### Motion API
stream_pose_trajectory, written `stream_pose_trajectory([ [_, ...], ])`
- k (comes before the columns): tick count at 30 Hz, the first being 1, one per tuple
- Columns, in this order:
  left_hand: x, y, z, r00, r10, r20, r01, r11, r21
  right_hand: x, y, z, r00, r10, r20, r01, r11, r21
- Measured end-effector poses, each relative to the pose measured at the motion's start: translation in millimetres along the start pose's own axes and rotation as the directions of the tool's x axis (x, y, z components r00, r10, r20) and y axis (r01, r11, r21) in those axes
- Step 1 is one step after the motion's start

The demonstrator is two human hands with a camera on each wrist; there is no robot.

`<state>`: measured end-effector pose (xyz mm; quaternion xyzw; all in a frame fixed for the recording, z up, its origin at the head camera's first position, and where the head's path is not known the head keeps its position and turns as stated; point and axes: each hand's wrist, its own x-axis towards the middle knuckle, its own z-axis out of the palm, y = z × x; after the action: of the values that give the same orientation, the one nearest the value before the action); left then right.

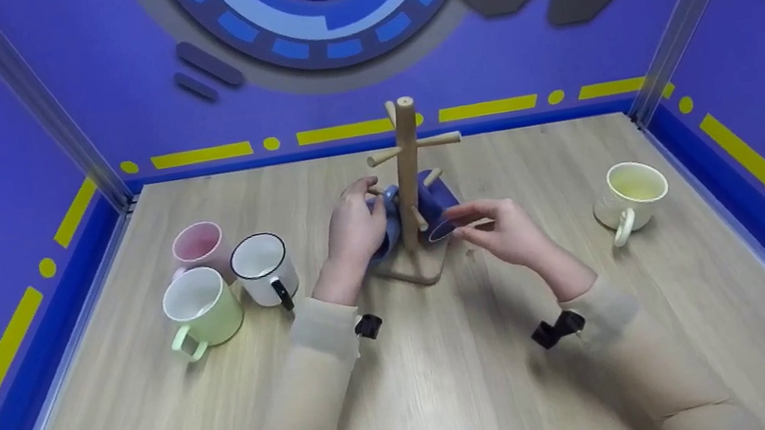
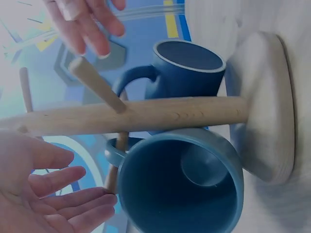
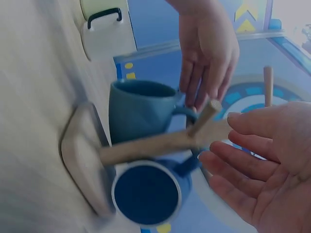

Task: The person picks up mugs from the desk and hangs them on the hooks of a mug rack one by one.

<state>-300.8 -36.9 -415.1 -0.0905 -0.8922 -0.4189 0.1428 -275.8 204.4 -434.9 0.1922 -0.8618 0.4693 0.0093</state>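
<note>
While the left hand is beside the teal mug, the right hand is by the blue mug, both near the wooden rack in the middle of the bench. On the left, the fingers are loosely extended and grip nothing, close to the end of the peg that runs through the teal mug's handle; whether they touch it I cannot tell. The right fingers are also apart and relaxed, near the blue mug's handle, with contact unclear. Both mugs are low on the rack, on either side of its post. Further left on the bench, a white mug, a pink mug and a green mug stand upright in a cluster. A yellow mug stands upright, well apart, at the right.
</note>
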Motion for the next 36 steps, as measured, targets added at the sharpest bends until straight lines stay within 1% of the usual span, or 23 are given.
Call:
stream_pose_trajectory([
  [4, -6.0, 4.6, -2.4, 1.0, -0.027, 0.012, 0.028, 0.999, -0.043, -4.2, 13, -22, 0.999, 0.017, -0.048, -0.019, 0.999, -0.045],
  [7, -11.8, 9.2, -2.9, 0.999, -0.031, 0.019, 0.032, 0.998, -0.054, -7.8, 23, -41, 0.997, 0.039, -0.062, -0.043, 0.996, -0.075],
  [11, -21.3, 18.8, -2.8, 1.0, 0.01, 0.019, -0.009, 0.999, -0.048, -14.1, 34, -72, 0.996, 0.081, -0.041, -0.085, 0.988, -0.13],
  [13, -25.9, 24.6, -2.4, 0.999, 0.039, 0.027, -0.038, 0.998, -0.057, -17.8, 38, -88, 0.995, 0.096, -0.029, -0.099, 0.978, -0.185],
  [16, -32.6, 33.9, -1.5, 0.997, 0.069, 0.047, -0.065, 0.995, -0.081, -23.0, 42, -110, 0.993, 0.12, -0.021, -0.121, 0.953, -0.277],
  [19, -37.3, 41.6, 1.7, 0.992, 0.105, 0.066, -0.095, 0.985, -0.144, -27.6, 45, -129, 0.989, 0.144, -0.017, -0.141, 0.924, -0.356],
  [21, -40.5, 45.7, 4.8, 0.987, 0.139, 0.078, -0.122, 0.974, -0.193, -29.8, 47, -139, 0.987, 0.162, -0.012, -0.154, 0.908, -0.39],
  [23, -42.5, 48.9, 9.6, 0.979, 0.186, 0.086, -0.159, 0.954, -0.252, -31.4, 50, -149, 0.986, 0.165, -0.011, -0.154, 0.894, -0.42],
  [25, -44.6, 51.4, 15.8, 0.969, 0.229, 0.097, -0.192, 0.937, -0.292, -33.0, 55, -159, 0.985, 0.174, -0.004, -0.159, 0.887, -0.433],
  [28, -46.9, 54.0, 27.0, 0.952, 0.277, 0.127, -0.22, 0.913, -0.343, -35.6, 63, -172, 0.979, 0.202, 0.011, -0.177, 0.884, -0.433],
  [31, -48.6, 56.3, 38.3, 0.939, 0.304, 0.16, -0.231, 0.903, -0.361, -37.3, 72, -185, 0.967, 0.254, 0.034, -0.213, 0.868, -0.448],
  [34, -49.7, 59.0, 48.6, 0.931, 0.313, 0.187, -0.233, 0.906, -0.354, -38.3, 81, -196, 0.951, 0.305, 0.051, -0.245, 0.844, -0.478],
  [36, -50.0, 60.7, 55.5, 0.929, 0.307, 0.206, -0.224, 0.911, -0.347, -38.4, 86, -201, 0.94, 0.335, 0.063, -0.262, 0.829, -0.494],
])
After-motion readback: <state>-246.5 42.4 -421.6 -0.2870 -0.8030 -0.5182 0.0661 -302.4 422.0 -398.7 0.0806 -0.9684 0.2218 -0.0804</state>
